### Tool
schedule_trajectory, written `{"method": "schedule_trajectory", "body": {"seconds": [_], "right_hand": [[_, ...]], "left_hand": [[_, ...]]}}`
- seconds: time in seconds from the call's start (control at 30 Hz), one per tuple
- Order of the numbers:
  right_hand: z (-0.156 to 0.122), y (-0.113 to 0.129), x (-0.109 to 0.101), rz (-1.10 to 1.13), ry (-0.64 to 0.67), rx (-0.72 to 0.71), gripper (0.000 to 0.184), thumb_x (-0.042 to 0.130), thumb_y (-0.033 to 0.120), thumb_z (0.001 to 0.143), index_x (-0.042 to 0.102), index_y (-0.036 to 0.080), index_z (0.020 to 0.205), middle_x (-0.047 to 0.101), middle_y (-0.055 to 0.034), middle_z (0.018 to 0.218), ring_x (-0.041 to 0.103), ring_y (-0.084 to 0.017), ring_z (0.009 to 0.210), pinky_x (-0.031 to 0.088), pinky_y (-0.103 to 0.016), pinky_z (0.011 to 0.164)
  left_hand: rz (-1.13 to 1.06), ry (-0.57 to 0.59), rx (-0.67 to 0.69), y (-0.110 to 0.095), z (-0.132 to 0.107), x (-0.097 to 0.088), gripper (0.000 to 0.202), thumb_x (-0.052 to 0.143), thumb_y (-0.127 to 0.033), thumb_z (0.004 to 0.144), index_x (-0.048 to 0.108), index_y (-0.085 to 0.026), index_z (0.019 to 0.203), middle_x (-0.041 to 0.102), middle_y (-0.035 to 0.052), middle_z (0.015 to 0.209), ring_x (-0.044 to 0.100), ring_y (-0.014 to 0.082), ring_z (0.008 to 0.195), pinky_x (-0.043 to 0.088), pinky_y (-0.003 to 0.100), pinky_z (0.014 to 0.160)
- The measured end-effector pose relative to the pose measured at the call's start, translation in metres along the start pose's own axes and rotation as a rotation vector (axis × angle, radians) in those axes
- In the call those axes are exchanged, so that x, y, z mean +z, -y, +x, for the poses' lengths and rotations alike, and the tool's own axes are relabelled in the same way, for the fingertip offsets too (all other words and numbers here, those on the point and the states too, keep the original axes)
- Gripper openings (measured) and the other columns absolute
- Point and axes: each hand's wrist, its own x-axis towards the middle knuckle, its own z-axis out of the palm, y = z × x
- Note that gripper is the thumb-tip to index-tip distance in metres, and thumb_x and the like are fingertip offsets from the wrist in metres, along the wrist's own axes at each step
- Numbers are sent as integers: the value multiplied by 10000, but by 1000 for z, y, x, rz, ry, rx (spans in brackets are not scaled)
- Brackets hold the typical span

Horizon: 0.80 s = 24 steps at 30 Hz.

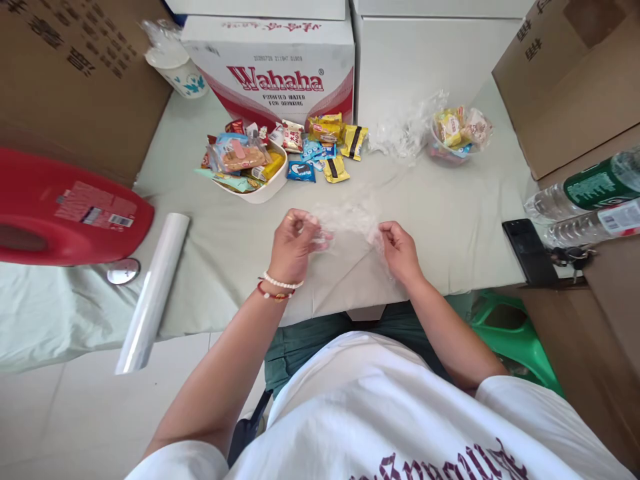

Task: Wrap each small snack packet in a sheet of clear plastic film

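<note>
My left hand [293, 245] and my right hand [399, 250] are both pinched on a crumpled piece of clear plastic film [350, 219], stretched between them just above the pale green tablecloth [450, 220]. The left wrist wears two bead bracelets. Beyond the hands stands a white bowl [260, 190] heaped with wrapped snacks, with loose snack packets [327, 150] lying beside it. Further right sits a clear bag of snacks [457, 133] next to more crumpled clear film [405, 133].
A roll of plastic wrap [153, 293] overhangs the table's near edge at left, by a red jug [60, 207] and a metal lid [123, 271]. A Wahaha box [273, 67] and paper cup [183, 73] stand behind. At right: phone [529, 252], keys, water bottles [585, 193], cardboard boxes, green stool [510, 333].
</note>
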Motion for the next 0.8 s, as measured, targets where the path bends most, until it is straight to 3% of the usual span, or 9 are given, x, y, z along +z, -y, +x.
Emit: {"method": "schedule_trajectory", "body": {"seconds": [0.1,0.2,0.3,0.37,0.43,0.53,0.63,0.7,0.8], "right_hand": [[5,-6,1,24,-103,64,251,584,511,943,571,262,971,696,25,831,471,-100,468,387,-256,495],[1,-14,1,-28,-136,112,233,585,484,928,579,254,965,690,28,801,471,-104,448,399,-265,492],[-9,-19,-2,-142,-181,109,226,579,463,927,603,243,972,683,20,771,533,-131,505,455,-279,547],[-16,-22,-6,-222,-199,84,238,559,463,940,611,236,991,692,6,786,575,-149,560,483,-290,592],[-20,-24,-10,-292,-209,55,253,539,465,954,620,231,1008,700,-5,798,605,-164,606,498,-301,631],[-24,-28,-14,-378,-212,11,261,528,458,966,636,228,1026,711,-15,805,637,-184,657,510,-318,673],[-25,-31,-14,-434,-199,-18,264,517,452,976,644,230,1042,727,-22,823,660,-200,701,518,-333,712],[-24,-31,-13,-447,-196,-26,261,516,446,975,650,231,1037,731,-23,825,669,-205,726,521,-342,741],[-25,-29,-12,-406,-221,-13,262,529,453,968,652,229,1027,723,-14,802,660,-201,713,525,-346,752]], "left_hand": [[249,-156,107,4,-16,-25,377,736,-513,821,489,-247,920,575,-56,794,592,97,509,399,205,430],[601,-285,46,27,-35,-47,254,674,-410,830,517,-239,933,595,-37,844,561,99,523,457,250,520],[882,-385,0,51,-57,-56,254,646,-361,800,564,-228,1000,619,-3,862,609,166,675,540,331,708],[984,-351,124,57,-68,-57,318,619,-333,796,603,-208,1088,646,59,973,651,231,872,558,409,865],[1048,-261,341,54,-72,-56,383,592,-269,771,647,-194,1143,641,125,1150,620,294,1138,509,488,1040],[1041,-162,546,38,-58,-54,348,549,-201,744,699,-218,1058,636,123,1228,514,312,1356,413,522,1177],[1047,-266,443,22,-22,-44,249,473,-260,883,702,-220,971,666,120,1148,542,306,1314,398,537,1179],[1140,-326,352,20,4,-30,315,490,-391,949,706,-190,1062,635,176,1299,470,358,1401,314,604,1221],[1265,-162,342,32,29,-5,320,593,-439,914,694,-164,1042,560,229,1451,279,428,1551,169,675,1263]]}}
